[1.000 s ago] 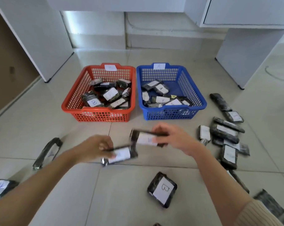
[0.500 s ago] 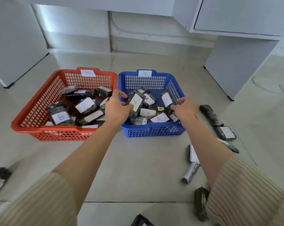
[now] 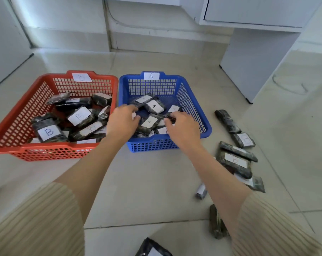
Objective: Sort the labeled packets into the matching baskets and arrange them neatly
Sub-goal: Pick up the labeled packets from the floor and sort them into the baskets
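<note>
The blue basket (image 3: 191, 100), tagged A, holds several dark packets with white A labels, one of them an A packet (image 3: 153, 106). To its left the red basket (image 3: 27, 111), tagged B, holds several B packets (image 3: 49, 132). Both my hands reach into the blue basket's front half. My left hand (image 3: 122, 122) hovers at the left rim with fingers apart and nothing in it. Another A packet (image 3: 149, 122) lies between my hands. My right hand (image 3: 182, 128) has its fingertips on a dark packet's edge; whether it grips is unclear.
Loose packets lie on the tiled floor right of the blue basket: a B packet (image 3: 235, 160), another (image 3: 244, 140), a dark one (image 3: 226, 120). More lie near my right arm (image 3: 216, 222) and at the bottom edge (image 3: 152, 250). White cabinets stand behind and to the right.
Both hands carried a packet each from the floor to the blue basket. My left hand has let its packet go, and it now lies among the A packets.
</note>
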Demonstrator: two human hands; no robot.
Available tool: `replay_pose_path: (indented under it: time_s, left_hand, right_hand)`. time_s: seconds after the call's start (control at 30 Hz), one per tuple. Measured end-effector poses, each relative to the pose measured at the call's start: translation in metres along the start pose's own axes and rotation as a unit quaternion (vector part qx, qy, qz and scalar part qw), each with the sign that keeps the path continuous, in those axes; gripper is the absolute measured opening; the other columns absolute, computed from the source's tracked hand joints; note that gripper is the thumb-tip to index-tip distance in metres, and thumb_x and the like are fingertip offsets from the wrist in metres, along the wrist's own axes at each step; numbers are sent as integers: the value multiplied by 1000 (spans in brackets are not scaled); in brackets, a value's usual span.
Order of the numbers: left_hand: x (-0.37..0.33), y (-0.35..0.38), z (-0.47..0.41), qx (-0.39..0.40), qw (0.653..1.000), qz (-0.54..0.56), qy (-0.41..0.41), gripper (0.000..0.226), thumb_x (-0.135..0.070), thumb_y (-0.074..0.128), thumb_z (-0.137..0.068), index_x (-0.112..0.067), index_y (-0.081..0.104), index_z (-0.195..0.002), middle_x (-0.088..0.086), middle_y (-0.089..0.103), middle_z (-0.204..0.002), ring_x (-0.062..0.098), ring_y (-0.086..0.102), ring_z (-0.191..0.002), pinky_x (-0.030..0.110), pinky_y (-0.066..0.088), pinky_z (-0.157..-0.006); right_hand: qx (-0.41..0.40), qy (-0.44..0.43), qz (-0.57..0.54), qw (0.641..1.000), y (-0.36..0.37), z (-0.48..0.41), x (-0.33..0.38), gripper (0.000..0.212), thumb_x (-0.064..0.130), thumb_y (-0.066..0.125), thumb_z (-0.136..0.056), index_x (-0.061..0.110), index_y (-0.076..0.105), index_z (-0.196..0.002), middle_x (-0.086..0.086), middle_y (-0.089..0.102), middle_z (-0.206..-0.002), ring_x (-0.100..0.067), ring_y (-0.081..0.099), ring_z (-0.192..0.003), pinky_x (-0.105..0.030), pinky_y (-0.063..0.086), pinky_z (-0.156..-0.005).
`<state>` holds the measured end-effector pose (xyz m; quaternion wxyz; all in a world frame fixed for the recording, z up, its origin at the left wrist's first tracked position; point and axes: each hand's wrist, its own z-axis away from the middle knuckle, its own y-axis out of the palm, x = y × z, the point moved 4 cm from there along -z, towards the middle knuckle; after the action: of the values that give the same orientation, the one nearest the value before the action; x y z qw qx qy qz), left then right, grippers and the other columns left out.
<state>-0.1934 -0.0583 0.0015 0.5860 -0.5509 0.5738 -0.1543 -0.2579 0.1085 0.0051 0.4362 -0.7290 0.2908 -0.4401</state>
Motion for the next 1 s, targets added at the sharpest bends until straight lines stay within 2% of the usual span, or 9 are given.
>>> replay_pose_path:
  time_s: [0.1, 0.2, 0.3, 0.43, 0.57, 0.67, 0.77, 0.87, 1.0]
  left_hand:
    - [21, -28, 26, -84, 996, -8, 10, 25, -15, 55, -89, -4, 64, -111, 15, 62, -108, 35, 56, -99, 46, 46, -83]
    - [51, -55, 66, -99, 993, -59, -12, 24, -17, 57, -87, -7, 65, -108, 14, 63, -105, 37, 56, -100, 45, 42, -82]
    - [97, -100, 129, -119, 985, -123, -19, 29, -21, 55, -85, -10, 63, -111, 12, 64, -111, 34, 58, -104, 45, 41, -85]
    - [163, -165, 221, -167, 961, -211, -68, 44, -24, 51, -85, -14, 52, -127, 5, 53, -128, 26, 46, -117, 44, 34, -94]
    - [229, -174, 256, 16, 945, -204, -256, 57, -43, 47, -93, -18, 32, -142, 5, 39, -144, 25, 32, -132, 45, 26, -103]
    - [240, -161, 257, 89, 941, -214, -245, 44, -37, 49, -91, -21, 45, -132, 5, 57, -123, 25, 49, -115, 38, 34, -92]
    - [250, -167, 239, 44, 954, -36, -296, 28, -25, 58, -88, -13, 62, -113, 13, 66, -102, 30, 60, -97, 32, 42, -76]
    - [275, -194, 227, -27, 925, 151, -349, 34, -25, 72, -78, -9, 68, -107, 17, 69, -92, 30, 66, -87, 33, 49, -75]
    - [312, -239, 259, -152, 875, 246, -389, 23, -19, 71, -81, -9, 69, -101, 7, 65, -85, 19, 57, -77, 27, 43, -71]
  right_hand:
    - [6, -89, 28, 996, 10, 34, 37, 35, 32, 47, -94, 10, 63, -115, -8, 64, -117, -27, 55, -111, -42, 37, -99]
    - [0, -148, 12, 989, 21, 65, 78, 35, 31, 55, -81, 6, 70, -100, -11, 69, -105, -30, 63, -103, -50, 45, -96]
    - [38, -193, -22, 980, 33, 101, 131, 35, 29, 56, -81, 6, 69, -104, -12, 67, -108, -31, 60, -107, -49, 40, -101]
    - [73, -249, -57, 964, 55, 157, 200, 27, 22, 59, -83, 3, 65, -102, -14, 66, -102, -34, 59, -101, -41, 43, -93]
    - [155, -247, -117, 949, 83, 195, 247, 35, 29, 52, -94, 9, 57, -123, -8, 59, -122, -24, 48, -119, -31, 35, -100]
    - [204, -223, -141, 943, 105, 206, 259, 37, 32, 48, -96, 13, 52, -128, -4, 54, -129, -20, 43, -122, -30, 37, -98]
    - [231, -191, -139, 944, 125, 204, 263, 36, 32, 48, -97, 12, 51, -127, -4, 53, -129, -20, 42, -123, -31, 39, -96]
    - [224, -171, -171, 944, 135, 208, 275, 32, 29, 53, -94, 13, 55, -121, -2, 56, -124, -18, 44, -121, -27, 38, -92]
    - [323, -230, -253, 882, 150, 253, 319, 49, 37, 69, -82, 19, 53, -124, 3, 53, -126, -12, 42, -122, -17, 32, -93]
